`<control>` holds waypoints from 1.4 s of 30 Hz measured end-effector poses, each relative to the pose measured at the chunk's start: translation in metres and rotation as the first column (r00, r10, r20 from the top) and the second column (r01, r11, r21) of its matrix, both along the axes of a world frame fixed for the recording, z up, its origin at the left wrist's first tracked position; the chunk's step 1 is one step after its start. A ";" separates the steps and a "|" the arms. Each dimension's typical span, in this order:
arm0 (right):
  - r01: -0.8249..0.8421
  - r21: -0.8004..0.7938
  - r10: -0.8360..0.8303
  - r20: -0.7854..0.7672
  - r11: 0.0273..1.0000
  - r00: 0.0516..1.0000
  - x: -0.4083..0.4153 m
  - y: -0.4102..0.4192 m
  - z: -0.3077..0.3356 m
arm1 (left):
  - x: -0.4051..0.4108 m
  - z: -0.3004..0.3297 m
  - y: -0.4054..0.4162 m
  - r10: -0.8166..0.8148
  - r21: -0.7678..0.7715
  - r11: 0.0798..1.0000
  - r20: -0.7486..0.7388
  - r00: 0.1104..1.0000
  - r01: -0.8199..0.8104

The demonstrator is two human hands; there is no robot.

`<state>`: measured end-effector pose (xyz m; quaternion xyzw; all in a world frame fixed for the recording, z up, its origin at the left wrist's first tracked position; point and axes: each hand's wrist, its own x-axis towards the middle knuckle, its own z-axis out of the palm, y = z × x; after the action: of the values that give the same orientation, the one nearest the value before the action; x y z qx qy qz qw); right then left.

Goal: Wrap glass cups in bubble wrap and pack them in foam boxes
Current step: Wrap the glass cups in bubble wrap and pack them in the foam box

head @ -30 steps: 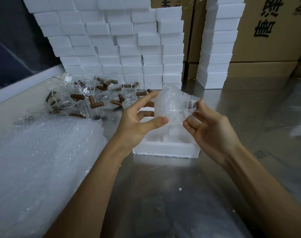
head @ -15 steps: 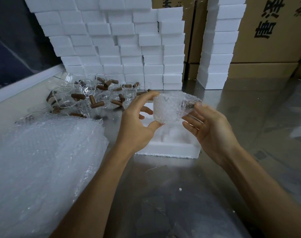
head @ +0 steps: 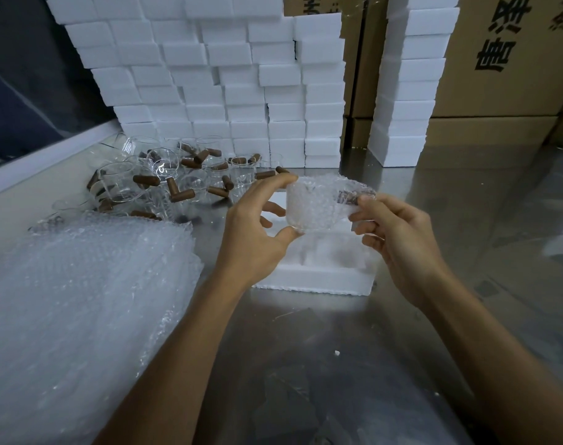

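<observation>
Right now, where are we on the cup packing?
Done: one cup looks wrapped in bubble wrap, with many closed foam boxes stacked behind. In hand: the left hand and right hand hold that wrapped cup above the open foam box; its slots are partly hidden, but seem empty. Left: seating it, plus a pile of bare glass cups and the bubble wrap stack.
</observation>
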<state>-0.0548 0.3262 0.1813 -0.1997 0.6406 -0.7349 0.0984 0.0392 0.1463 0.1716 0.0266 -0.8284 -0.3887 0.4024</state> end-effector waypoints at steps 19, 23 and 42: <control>0.057 -0.048 -0.057 0.016 0.997 0.998 0.006 -0.003 -0.003 | 0.000 -0.007 -0.021 0.187 0.183 0.943 0.401 0.897 -0.279; 0.014 0.004 -0.014 -0.083 1.000 0.996 0.006 -0.005 -0.004 | -0.001 -0.015 -0.024 0.233 0.121 0.935 0.497 0.836 -0.333; -0.136 0.303 0.234 -0.316 0.943 0.919 0.005 -0.012 -0.020 | 0.000 -0.015 -0.015 0.177 0.215 0.927 0.467 0.866 -0.306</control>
<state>-0.0501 0.3141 0.1613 -0.3710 0.7216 -0.5789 0.0803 0.0390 0.1309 0.1569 0.2752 -0.8235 -0.4325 0.2430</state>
